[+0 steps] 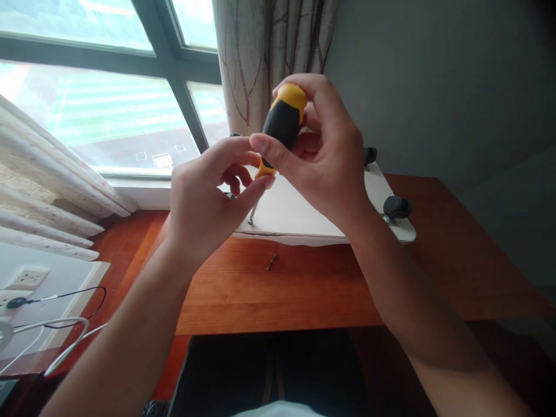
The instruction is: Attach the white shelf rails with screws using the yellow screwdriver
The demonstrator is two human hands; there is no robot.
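Observation:
A screwdriver with a black and yellow handle [282,123] is tilted over a white board. My right hand [330,139] wraps its fingers and thumb around the handle. Lower down, my left hand [208,191] pinches the yellow collar between thumb and fingers. The metal shank [253,212] slopes down to the near left part of the white board [295,211], with its end at or just over the surface; whether a screw is on it I cannot tell. One loose screw [271,262] lies on the wooden table [313,289] in front of the board.
Black casters [397,207] stick up from the board's right side. Behind are a window [113,121] and a curtain [247,63]. To the left, white cables [69,321] hang near a wall socket [28,278]. A dark seat-like shape [234,370] is below the table edge.

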